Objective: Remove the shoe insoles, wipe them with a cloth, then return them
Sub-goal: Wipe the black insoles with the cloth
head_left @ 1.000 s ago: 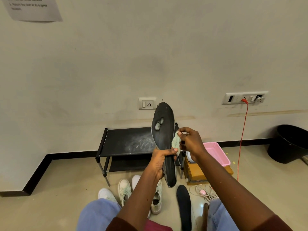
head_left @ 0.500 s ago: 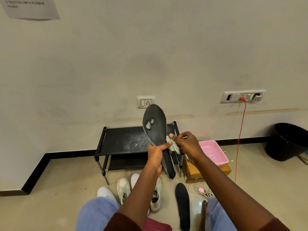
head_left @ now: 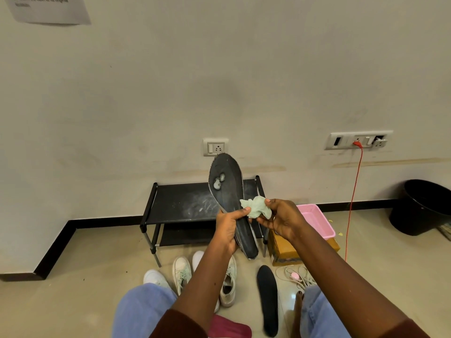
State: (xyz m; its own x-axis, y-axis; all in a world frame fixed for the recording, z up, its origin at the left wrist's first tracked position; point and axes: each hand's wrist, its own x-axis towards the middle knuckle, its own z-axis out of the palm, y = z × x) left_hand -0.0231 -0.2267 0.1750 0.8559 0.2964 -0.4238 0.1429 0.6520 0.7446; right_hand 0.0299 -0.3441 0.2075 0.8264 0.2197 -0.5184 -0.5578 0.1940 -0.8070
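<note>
— What's nearest?
— A second insole [head_left: 268, 298] lies flat on the floor beside white shoes [head_left: 181, 274].
— And the hands?
— The left hand [head_left: 228, 226] grips the raised insole [head_left: 229, 191] at mid-length. The right hand [head_left: 283, 219] pinches the green cloth [head_left: 257, 207] against it.
— Containers?
— A pink basket [head_left: 317, 220] sits atop a cardboard box [head_left: 285, 251] by the bench's [head_left: 180, 203] right end. The black bin [head_left: 410, 220] stands farther right, contents unseen.

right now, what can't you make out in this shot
Head view:
Wall notice: cut by the top edge, print blurred.
Held insole: its middle hidden by the left hand.
Cloth: partly bunched inside the right hand.
White shoes: partly behind the left forearm.
Black bin: cut by the right edge.
</note>
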